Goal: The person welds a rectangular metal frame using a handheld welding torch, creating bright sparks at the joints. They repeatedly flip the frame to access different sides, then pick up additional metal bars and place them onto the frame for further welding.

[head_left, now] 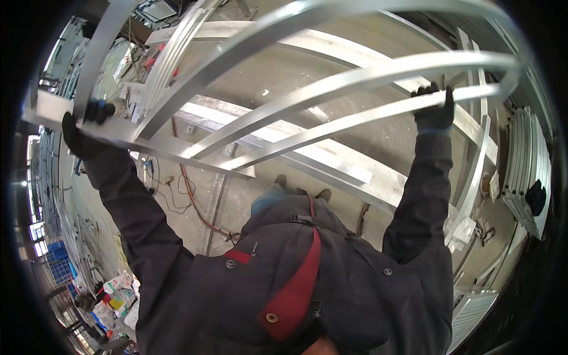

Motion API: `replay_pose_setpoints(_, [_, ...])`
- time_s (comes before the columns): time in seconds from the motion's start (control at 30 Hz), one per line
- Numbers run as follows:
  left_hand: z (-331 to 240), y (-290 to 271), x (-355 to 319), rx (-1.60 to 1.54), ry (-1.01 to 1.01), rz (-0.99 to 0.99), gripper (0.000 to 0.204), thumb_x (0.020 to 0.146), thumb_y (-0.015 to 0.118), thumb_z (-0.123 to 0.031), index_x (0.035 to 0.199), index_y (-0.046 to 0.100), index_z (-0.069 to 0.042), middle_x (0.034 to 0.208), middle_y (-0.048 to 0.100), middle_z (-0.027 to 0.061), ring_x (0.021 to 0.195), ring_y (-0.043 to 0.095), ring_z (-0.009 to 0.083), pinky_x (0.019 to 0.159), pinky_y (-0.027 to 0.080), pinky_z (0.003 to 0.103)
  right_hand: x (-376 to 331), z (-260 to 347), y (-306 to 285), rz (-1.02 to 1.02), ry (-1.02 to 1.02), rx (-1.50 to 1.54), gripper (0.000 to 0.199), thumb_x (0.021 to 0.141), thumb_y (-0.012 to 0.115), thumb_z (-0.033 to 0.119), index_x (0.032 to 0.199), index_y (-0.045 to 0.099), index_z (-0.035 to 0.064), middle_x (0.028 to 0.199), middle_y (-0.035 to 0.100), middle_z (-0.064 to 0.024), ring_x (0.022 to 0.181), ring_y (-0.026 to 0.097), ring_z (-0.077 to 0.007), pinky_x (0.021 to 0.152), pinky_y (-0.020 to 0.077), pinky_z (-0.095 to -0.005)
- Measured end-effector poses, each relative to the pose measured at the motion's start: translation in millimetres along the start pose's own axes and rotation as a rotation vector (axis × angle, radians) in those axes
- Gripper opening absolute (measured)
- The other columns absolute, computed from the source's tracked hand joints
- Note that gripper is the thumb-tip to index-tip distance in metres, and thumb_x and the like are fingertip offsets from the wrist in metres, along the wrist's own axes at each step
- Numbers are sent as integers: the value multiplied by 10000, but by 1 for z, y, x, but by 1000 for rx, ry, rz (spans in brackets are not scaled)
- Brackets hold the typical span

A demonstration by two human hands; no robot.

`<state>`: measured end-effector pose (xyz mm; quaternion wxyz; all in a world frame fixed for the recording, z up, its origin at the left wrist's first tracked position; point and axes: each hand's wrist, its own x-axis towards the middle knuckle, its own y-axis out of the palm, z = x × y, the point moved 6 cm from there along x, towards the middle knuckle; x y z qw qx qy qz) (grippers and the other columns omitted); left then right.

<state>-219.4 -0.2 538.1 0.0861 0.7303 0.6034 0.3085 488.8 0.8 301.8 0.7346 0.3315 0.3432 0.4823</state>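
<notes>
A silver metal frame of long parallel bars joined to an end bar spans the view in front of me, raised above the beams beneath. My left hand, in a dark glove, is closed around the end bar at the far left, thumb on the near side and fingers over the far side. My right hand, also gloved, grips the frame's nearest long bar close to its right end, fingers wrapped over it. Both arms are stretched forward and apart.
Wide pale beams lie below the frame. A bundle of slim bars rests at upper left. On the floor run a reddish hose and thin cables. Stacked metal profiles stand right, a dark glove-like item on them. Clutter fills lower left.
</notes>
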Motion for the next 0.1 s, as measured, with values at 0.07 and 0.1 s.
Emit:
replay_pose_setpoints(0.07, [-8, -11, 16, 68, 52, 133, 412, 954, 601, -439, 1098, 642, -55, 899, 602, 75, 767, 523, 200, 772, 435, 389, -11, -27, -33, -118, 6, -6, 220, 962, 637, 329, 1013, 620, 115, 926, 630, -32, 902, 629, -280, 885, 529, -498])
replay_pose_setpoints(0.1, [-14, -23, 28, 90, 95, 91, 425, 952, 604, -445, 1111, 641, -52, 912, 609, 80, 778, 535, 205, 768, 442, 388, -22, -43, -40, -81, -30, -23, 196, 963, 635, 310, 1016, 618, 121, 913, 621, -26, 909, 626, -278, 896, 522, -509])
